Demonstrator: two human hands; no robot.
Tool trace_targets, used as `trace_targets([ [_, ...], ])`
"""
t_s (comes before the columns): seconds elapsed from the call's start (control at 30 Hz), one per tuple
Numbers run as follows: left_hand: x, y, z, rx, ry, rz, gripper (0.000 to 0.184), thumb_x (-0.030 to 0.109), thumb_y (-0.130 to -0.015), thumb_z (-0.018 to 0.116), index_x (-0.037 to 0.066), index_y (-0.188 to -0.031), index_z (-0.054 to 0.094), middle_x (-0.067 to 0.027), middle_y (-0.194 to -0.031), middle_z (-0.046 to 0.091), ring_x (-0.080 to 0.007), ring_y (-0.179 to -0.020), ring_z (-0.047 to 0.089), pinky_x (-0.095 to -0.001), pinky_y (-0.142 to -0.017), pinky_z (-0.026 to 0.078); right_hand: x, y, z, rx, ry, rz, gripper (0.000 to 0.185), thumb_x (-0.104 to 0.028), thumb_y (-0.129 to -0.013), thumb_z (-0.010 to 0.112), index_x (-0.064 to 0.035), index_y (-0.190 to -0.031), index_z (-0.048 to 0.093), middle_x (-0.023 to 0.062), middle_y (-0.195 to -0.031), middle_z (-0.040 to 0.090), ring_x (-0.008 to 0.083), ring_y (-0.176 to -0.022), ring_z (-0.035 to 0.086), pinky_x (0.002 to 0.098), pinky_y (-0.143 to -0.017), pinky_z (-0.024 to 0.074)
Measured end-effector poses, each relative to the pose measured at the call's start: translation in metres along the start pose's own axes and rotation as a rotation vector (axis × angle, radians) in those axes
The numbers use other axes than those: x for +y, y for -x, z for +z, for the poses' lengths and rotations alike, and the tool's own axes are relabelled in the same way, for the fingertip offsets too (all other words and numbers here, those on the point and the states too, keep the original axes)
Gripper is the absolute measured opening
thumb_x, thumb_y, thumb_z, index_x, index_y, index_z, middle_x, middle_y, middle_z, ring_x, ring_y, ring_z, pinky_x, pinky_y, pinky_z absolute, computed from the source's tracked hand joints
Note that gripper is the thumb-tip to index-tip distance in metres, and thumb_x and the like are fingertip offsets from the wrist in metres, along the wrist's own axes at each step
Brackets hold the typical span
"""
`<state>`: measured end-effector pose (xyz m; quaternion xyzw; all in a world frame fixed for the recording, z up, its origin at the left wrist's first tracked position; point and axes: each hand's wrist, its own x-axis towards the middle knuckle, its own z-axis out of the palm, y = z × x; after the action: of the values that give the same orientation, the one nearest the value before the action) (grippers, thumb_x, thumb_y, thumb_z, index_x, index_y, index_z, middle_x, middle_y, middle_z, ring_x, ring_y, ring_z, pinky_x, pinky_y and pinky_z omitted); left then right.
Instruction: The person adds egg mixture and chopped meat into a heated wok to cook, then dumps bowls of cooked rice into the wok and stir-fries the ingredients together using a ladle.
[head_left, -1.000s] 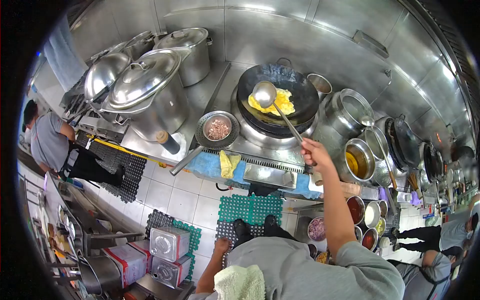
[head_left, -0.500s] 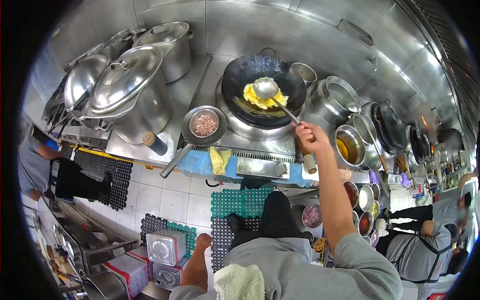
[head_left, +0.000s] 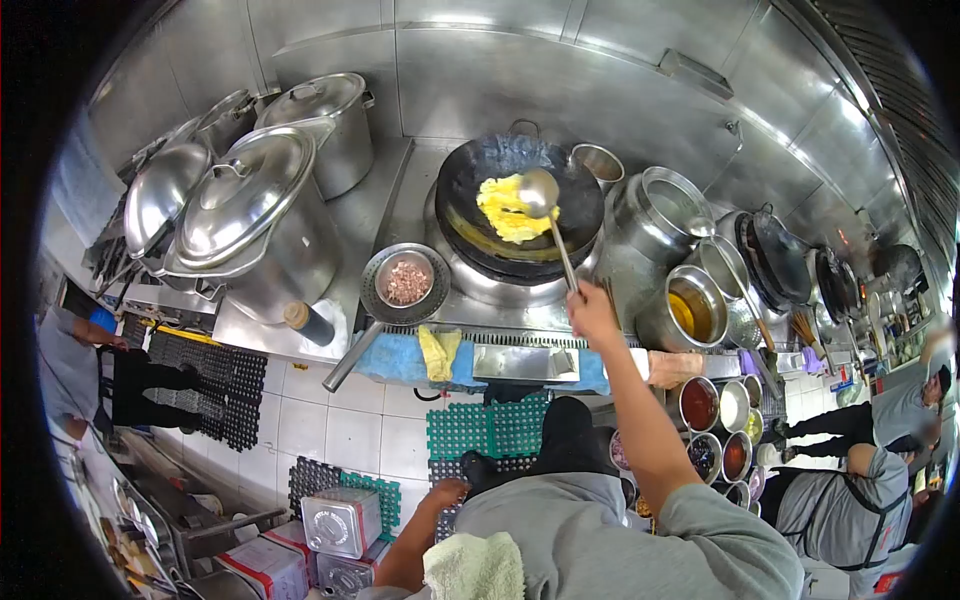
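Note:
My right hand (head_left: 595,316) is closed round the handle of a ladle (head_left: 538,194). The ladle's round bowl rests against yellow cooked egg (head_left: 505,213) in a black wok (head_left: 465,165). The wok sits on a burner ring (head_left: 500,287). Low beside my thigh hangs my left hand (head_left: 447,492), its fingers curled and nothing visible in them. Left of the wok, a perforated strainer ladle (head_left: 372,300) bears a bowl of chopped pinkish meat (head_left: 407,281), its handle sticking out over the counter edge.
Large lidded pots (head_left: 250,200) stand at the left. To the right are a pot of yellow oil (head_left: 690,312), stacked woks (head_left: 775,262) and several sauce bowls (head_left: 698,402). A yellow cloth (head_left: 438,352) hangs on the front edge. Metal tins (head_left: 340,522) sit behind me; co-workers (head_left: 840,510) stand nearby.
The ladle has shifted from on top of the egg to its right side, and the egg lies more spread out. My right hand has moved left, and my left hand has come closer to my body.

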<state>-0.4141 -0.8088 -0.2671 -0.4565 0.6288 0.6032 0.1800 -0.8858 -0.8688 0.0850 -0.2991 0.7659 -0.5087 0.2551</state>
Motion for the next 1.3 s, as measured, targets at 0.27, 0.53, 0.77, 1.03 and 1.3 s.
trace_targets([
  [0.27, 0.221, 0.029, -0.041, -0.441, -0.409, 0.493, 0.043, 0.042, -0.104, 0.051, 0.005, -0.114, 0.072, -0.0193, -0.108, 0.074, -0.0344, -0.091, 0.071, -0.0416, -0.083, 0.055, -0.024, -0.002, -0.041, -0.127, -0.51, 0.331, 0.027, -0.014, -0.101, 0.063, -0.0046, -0.126, 0.06, 0.0019, -0.075, 0.06, 0.0031, -0.051, 0.046, 0.0215, -0.037, 0.032],
  [0.53, 0.468, 0.074, -0.106, 0.577, -0.202, 1.029, 0.025, 0.014, -0.099, 0.062, 0.002, -0.12, 0.069, -0.0208, -0.125, 0.068, -0.0389, -0.117, 0.064, -0.0428, -0.103, 0.049, -0.004, 0.036, -0.051, 0.055, 0.436, -0.152, 0.05, -0.01, -0.09, 0.067, -0.0026, -0.139, 0.059, 0.0254, -0.092, 0.071, 0.047, -0.089, 0.067, 0.0517, -0.082, 0.0524],
  [0.77, 0.545, -0.008, -0.149, 0.824, -0.325, 1.049, 0.016, 0.011, -0.093, 0.067, -0.001, -0.103, 0.068, -0.0211, -0.102, 0.068, -0.0425, -0.097, 0.061, -0.0493, -0.09, 0.047, -0.022, 0.021, -0.12, 0.039, 0.33, -0.246, 0.049, -0.008, -0.087, 0.07, -0.0081, -0.136, 0.065, 0.0254, -0.096, 0.072, 0.044, -0.088, 0.07, 0.0462, -0.083, 0.0547],
  [1.03, 0.557, 0.087, -0.113, 0.823, -0.258, 1.106, 0.016, 0.012, -0.089, 0.072, 0.006, -0.079, 0.06, -0.0103, -0.076, 0.06, -0.032, -0.075, 0.055, -0.044, -0.073, 0.038, -0.13, 0.084, -0.253, -0.205, 0.433, -0.256, 0.04, -0.008, -0.086, 0.074, -0.0061, -0.126, 0.072, 0.0209, -0.088, 0.074, 0.0342, -0.078, 0.075, 0.0367, -0.074, 0.0557],
  [1.3, 0.538, 0.013, -0.14, 0.705, -0.141, 1.073, 0.017, 0.011, -0.089, 0.072, 0.007, -0.08, 0.058, -0.0093, -0.073, 0.057, -0.0317, -0.075, 0.054, -0.0448, -0.076, 0.038, -0.102, 0.018, -0.121, 0.081, 0.737, -0.257, 0.038, -0.013, -0.087, 0.074, -0.0141, -0.125, 0.073, 0.0239, -0.088, 0.071, 0.0419, -0.083, 0.069, 0.0497, -0.079, 0.0525],
])
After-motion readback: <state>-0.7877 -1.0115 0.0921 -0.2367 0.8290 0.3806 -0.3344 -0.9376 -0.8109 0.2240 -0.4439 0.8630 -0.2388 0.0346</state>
